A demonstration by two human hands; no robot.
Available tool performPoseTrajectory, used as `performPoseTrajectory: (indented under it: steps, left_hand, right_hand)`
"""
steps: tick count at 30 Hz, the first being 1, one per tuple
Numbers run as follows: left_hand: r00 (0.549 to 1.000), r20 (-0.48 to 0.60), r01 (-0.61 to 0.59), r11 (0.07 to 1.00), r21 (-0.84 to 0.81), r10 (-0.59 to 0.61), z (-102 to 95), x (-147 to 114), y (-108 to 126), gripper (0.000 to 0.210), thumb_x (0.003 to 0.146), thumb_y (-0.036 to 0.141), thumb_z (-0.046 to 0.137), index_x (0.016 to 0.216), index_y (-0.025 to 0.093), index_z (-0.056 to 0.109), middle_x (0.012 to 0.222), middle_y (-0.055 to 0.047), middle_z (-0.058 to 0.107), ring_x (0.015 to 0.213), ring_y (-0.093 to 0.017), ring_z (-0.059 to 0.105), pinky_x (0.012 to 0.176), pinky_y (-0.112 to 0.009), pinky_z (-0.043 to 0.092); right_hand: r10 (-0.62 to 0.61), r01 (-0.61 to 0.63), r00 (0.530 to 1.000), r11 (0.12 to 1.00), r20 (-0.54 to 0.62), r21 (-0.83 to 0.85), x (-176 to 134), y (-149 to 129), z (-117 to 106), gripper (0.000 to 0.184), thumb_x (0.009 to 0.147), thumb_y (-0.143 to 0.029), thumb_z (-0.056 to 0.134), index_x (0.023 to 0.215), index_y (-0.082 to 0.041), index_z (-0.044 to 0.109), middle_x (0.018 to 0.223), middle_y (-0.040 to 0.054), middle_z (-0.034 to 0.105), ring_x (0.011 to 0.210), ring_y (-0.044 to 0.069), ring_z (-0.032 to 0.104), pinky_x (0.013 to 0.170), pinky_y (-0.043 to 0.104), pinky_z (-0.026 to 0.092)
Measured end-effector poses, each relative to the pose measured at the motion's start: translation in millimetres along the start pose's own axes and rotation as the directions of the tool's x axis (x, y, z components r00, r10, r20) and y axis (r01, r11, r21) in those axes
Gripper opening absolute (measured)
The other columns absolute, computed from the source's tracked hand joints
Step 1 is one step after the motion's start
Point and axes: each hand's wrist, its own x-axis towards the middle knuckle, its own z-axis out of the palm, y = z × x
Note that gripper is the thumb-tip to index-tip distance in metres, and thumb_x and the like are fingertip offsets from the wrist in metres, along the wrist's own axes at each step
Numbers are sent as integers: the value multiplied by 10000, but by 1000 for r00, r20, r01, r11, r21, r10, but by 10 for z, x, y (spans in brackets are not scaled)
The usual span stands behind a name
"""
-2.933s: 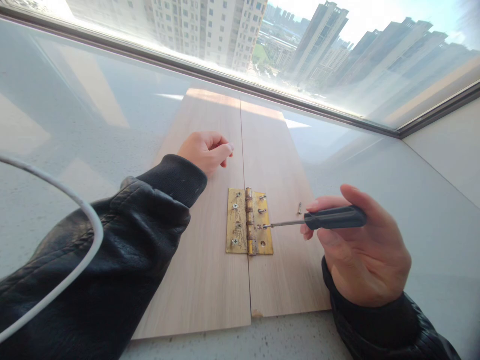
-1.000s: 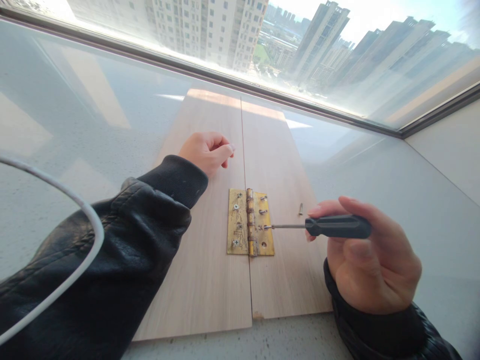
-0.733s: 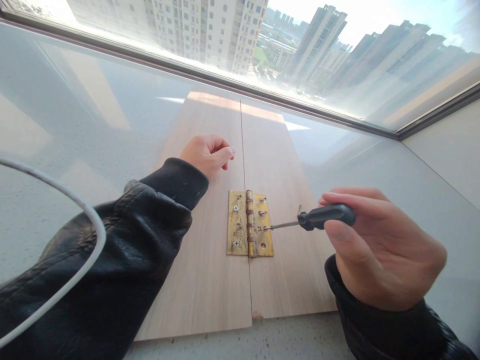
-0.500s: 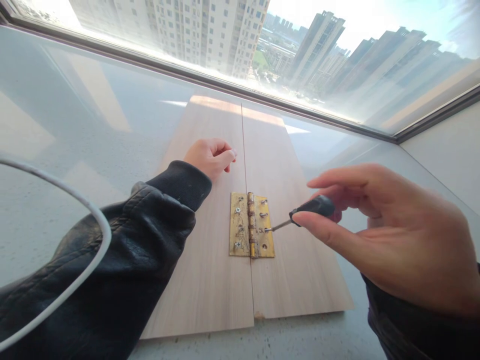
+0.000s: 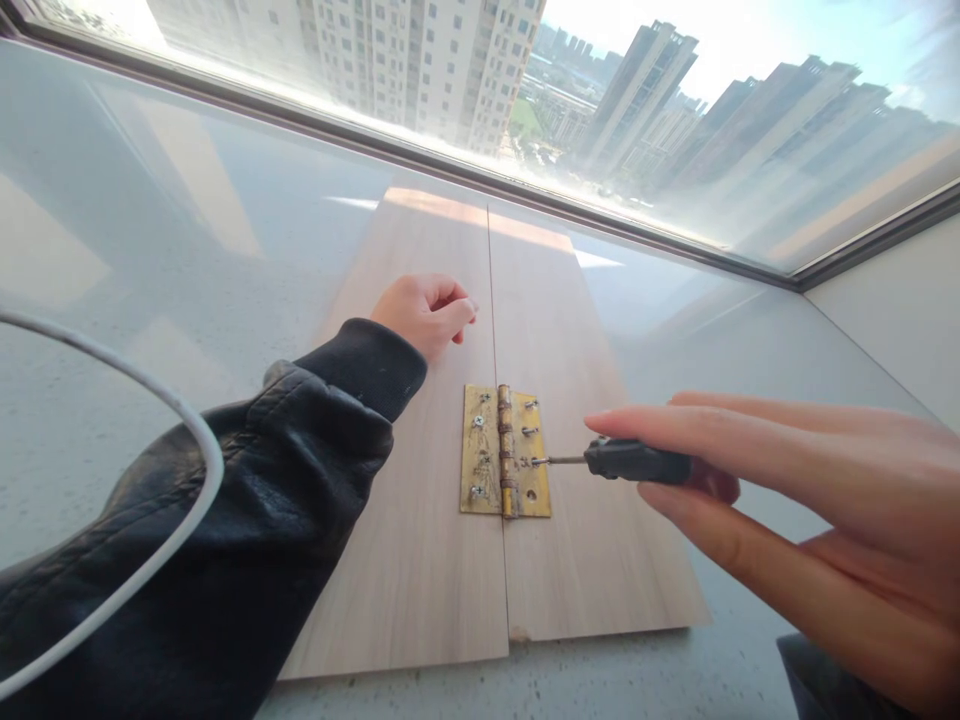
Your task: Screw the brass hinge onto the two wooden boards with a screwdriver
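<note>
My right hand (image 5: 825,510) grips the black handle of a small screwdriver (image 5: 637,461) between thumb and fingers. The screwdriver lies nearly level, its tip at a screw (image 5: 537,462) in the right leaf of a worn brass hinge (image 5: 510,450). Two more screws stand up in that leaf, and its lowest hole shows no screw. Several cross-head screws sit in the left leaf. Farther back, my left hand (image 5: 424,310) rests on the left wooden board (image 5: 420,560) with fingers curled and pinched; whatever they hold, if anything, is hidden.
The hinge spans the seam between the left board and the right wooden board (image 5: 600,570). Both lie on a pale speckled sill (image 5: 225,310) beneath a window frame (image 5: 420,165). A white cable (image 5: 202,430) loops across my left sleeve.
My right hand has turned and moved lower, its fingers straighter now. The screwdriver's handle has dropped from a tilt to nearly level, with its tip still at the same screw. My left hand stays put.
</note>
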Motion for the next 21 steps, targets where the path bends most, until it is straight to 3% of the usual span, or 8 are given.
performPoseTrajectory:
  steps: [2,5,10,13,15,17,19,21]
  left_hand:
    - [1000,-9,-1,1000,7,1,0,-3,2,167,728,259,533,660,143,630,520,3,585,497,-101,519,537,-241,419]
    - [1000,-4,-5,1000,12,5,-2,-6,7,167,731,259,530,659,144,626,522,3,586,499,-98,518,541,-237,416]
    - [1000,12,-6,1000,15,6,-10,-16,20,176,735,276,523,659,149,618,541,-5,593,510,-103,521,545,-240,412]
    - [1000,12,-5,1000,13,5,-14,-22,23,174,733,277,525,657,150,616,541,-6,594,511,-103,521,539,-238,408]
    - [1000,14,-2,1000,16,1,-16,-20,23,175,733,279,525,658,150,616,542,-6,595,509,-103,519,536,-236,407]
    - [1000,17,3,1000,20,-3,-16,-14,22,175,734,279,525,661,150,617,543,-5,595,509,-102,519,537,-237,407]
    - [1000,17,1,1000,20,-1,-16,-10,23,174,735,276,523,655,151,614,542,-5,593,510,-103,521,540,-239,407]
    - [1000,15,-5,1000,17,5,-14,-9,26,174,737,272,522,649,151,611,541,-4,592,512,-104,522,540,-240,406]
  right_hand:
    - [4,0,997,999,82,-41,-9,42,-30,151,859,-314,532,1005,-311,571,746,-86,679,488,58,568,457,166,432]
    - [37,-31,997,996,65,-83,-4,90,-11,160,838,-415,555,897,-270,584,518,-102,560,310,39,412,331,189,324]
    - [92,-97,995,979,-36,-182,47,79,72,420,814,-556,508,558,-222,507,354,-72,351,295,76,289,331,247,204]
    - [121,-128,992,969,-48,-212,68,80,87,494,814,-558,493,459,-215,463,349,-57,307,317,78,247,344,255,184]
    - [101,-113,993,970,-67,-213,67,96,99,402,813,-528,517,563,-222,591,411,-44,402,349,87,305,363,259,219]
    - [42,-61,994,977,-99,-202,53,111,117,246,811,-455,560,849,-246,683,556,-24,534,421,106,420,398,264,287]
    - [-7,-14,993,985,-118,-173,32,111,130,278,806,-376,586,1056,-269,644,719,-5,615,495,120,498,427,269,345]
    - [-7,-8,995,989,-102,-147,8,93,119,310,806,-333,585,1109,-278,620,862,15,650,550,134,545,441,279,391]
